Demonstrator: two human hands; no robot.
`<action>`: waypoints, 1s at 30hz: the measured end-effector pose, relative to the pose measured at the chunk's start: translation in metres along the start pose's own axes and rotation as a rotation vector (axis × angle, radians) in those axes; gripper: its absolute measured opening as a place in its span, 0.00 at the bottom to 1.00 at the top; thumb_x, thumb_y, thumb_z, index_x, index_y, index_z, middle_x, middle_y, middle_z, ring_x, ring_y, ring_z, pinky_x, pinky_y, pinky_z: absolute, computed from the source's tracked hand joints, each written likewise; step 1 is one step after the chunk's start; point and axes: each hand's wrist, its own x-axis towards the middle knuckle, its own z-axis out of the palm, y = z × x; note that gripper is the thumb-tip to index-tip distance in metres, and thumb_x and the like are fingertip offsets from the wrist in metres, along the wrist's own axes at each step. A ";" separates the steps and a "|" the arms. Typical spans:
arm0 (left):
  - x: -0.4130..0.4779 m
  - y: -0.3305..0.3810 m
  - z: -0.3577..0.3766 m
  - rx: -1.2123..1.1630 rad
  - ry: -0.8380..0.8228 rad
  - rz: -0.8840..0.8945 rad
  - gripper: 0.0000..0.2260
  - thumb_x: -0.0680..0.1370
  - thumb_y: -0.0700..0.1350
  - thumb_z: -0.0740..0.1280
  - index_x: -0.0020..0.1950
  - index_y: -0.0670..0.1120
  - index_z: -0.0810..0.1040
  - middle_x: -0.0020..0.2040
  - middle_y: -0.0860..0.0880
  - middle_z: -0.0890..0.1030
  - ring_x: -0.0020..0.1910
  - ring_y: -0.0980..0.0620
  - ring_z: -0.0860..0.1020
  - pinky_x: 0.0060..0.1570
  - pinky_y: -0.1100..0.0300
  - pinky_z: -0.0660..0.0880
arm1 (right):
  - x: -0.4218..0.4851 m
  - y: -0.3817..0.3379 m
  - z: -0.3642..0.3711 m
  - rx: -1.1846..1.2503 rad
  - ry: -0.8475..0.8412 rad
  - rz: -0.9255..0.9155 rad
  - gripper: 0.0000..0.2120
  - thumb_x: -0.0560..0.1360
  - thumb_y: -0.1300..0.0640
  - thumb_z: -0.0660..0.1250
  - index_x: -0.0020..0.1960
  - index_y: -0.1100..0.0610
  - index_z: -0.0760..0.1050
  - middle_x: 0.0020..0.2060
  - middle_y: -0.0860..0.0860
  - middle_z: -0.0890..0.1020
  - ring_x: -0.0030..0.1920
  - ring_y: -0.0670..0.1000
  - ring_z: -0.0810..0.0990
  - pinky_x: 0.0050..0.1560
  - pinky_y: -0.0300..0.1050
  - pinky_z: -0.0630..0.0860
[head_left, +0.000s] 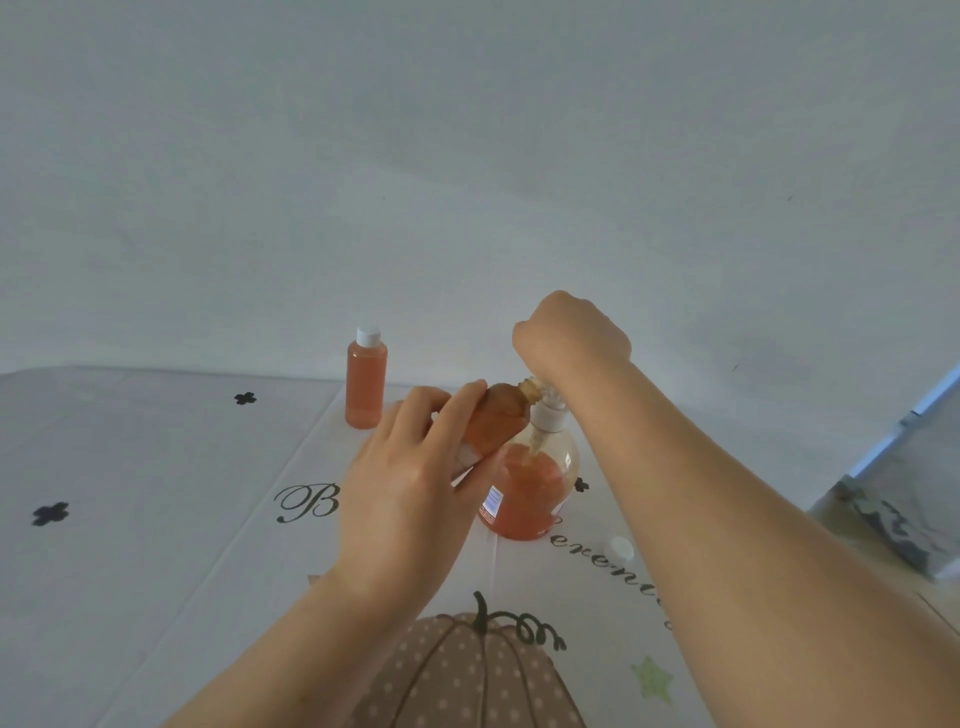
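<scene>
While the small bottle (496, 422) is gripped by the curled left hand (410, 491), its mouth is held at the pump (546, 415). The pump is covered by the right hand (571, 335) — its grip cannot be told.

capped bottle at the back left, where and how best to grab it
Probably round its straight middle, coming from the front left: the capped bottle stands upright, its even body wider than the white cap, and the pump bottle stands to its right.
</scene>
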 end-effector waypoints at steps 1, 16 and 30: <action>0.000 0.000 0.001 0.001 -0.001 -0.007 0.19 0.73 0.49 0.73 0.62 0.47 0.78 0.48 0.51 0.77 0.44 0.51 0.76 0.31 0.58 0.72 | 0.001 0.000 0.002 0.000 -0.009 0.005 0.09 0.74 0.61 0.59 0.34 0.56 0.67 0.30 0.50 0.72 0.29 0.51 0.68 0.30 0.39 0.62; -0.002 -0.001 0.001 -0.026 -0.045 -0.055 0.21 0.72 0.49 0.73 0.63 0.50 0.75 0.50 0.54 0.76 0.46 0.53 0.77 0.31 0.55 0.76 | 0.004 0.001 0.002 0.080 -0.054 0.025 0.08 0.71 0.61 0.60 0.43 0.56 0.78 0.32 0.50 0.77 0.29 0.52 0.72 0.31 0.39 0.64; 0.000 -0.002 0.002 -0.006 -0.035 -0.054 0.21 0.72 0.49 0.74 0.63 0.49 0.76 0.50 0.53 0.77 0.45 0.52 0.77 0.29 0.54 0.75 | 0.004 0.000 0.004 0.044 -0.035 0.010 0.06 0.72 0.62 0.59 0.36 0.56 0.69 0.30 0.50 0.74 0.28 0.51 0.69 0.30 0.40 0.63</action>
